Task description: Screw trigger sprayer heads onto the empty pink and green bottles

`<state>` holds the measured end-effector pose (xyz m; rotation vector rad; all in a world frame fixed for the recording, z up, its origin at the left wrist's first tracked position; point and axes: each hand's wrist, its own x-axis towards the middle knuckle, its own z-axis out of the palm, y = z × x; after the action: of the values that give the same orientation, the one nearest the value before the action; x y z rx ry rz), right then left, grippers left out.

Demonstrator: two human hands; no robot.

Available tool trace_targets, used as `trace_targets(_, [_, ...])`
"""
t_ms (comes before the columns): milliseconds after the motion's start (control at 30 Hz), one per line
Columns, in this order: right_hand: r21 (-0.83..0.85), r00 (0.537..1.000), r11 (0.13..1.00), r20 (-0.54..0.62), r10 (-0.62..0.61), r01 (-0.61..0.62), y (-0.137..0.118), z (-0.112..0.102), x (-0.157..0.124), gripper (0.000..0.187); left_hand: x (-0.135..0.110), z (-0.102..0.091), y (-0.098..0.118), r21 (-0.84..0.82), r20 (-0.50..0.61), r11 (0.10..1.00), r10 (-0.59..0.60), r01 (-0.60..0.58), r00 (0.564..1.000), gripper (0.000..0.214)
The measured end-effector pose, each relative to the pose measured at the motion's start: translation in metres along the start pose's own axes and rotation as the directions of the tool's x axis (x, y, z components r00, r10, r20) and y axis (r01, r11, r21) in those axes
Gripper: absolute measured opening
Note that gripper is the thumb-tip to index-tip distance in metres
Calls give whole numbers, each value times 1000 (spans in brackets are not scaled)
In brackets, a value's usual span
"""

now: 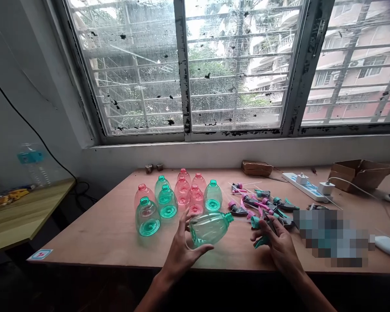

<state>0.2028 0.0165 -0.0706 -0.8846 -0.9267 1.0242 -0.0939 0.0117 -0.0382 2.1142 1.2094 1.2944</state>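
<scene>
Green bottle [209, 228] lies on its side between the left hand's [183, 251] gripping thumb and fingers, left of the spray-head pile [267, 206], neck pointing rightward. In front of that pile, the right hand [279, 245] grips a teal-collared spray head [255, 222]; upright bottles [183, 190] stand left of it.

Over my feed I read the bottle [208, 228], 6 o'clock, as smooth, glossy, see-through plastic. Spray heads [284, 203], 4 o'clock: opaque plastic. Tabletop [107, 234]: smooth, wood-like. Box [347, 175], 3 o'clock: matt cardboard. Window frame [182, 65], 12 o'clock: flaking, rough.
</scene>
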Motion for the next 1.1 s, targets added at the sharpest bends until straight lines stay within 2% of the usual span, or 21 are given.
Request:
trace_targets(133, [-84, 989, 995, 132, 68, -57, 0, -1, -1, 49, 1, -2, 1, -85, 109, 996, -16, 25, 994, 79])
trace_targets(233, [-119, 979, 991, 185, 82, -61, -2, 2, -1, 50, 2, 0, -1, -123, 170, 992, -7, 29, 985, 86])
trace_targets(433, [-199, 964, 980, 258, 67, -15, -8, 15, 3, 46, 2, 4, -8, -131, 198, 990, -34, 60, 980, 91])
trace_targets(600, [-276, 940, 961, 318, 123, -32, -6, 22, 3, 37, 0, 3, -9, -111, 203, 990, -62, 86, 977, 94])
trace_targets(733, [-289, 931, 957, 338, 136, -35, -6, 20, -3, 37, 2, 4, -11, -104, 233, 990, -67, 93, 970, 111])
trace_targets(1000, [-289, 930, 955, 326, 168, -71, -8, 17, -7, 46, 2, 4, -10, -107, 281, 987, -87, 121, 956, 120])
trace_targets(1100, [-292, 936, 954, 312, 162, -68, -7, 18, -8, 46, 1, 3, -8, -132, 313, 982, -89, 136, 946, 134])
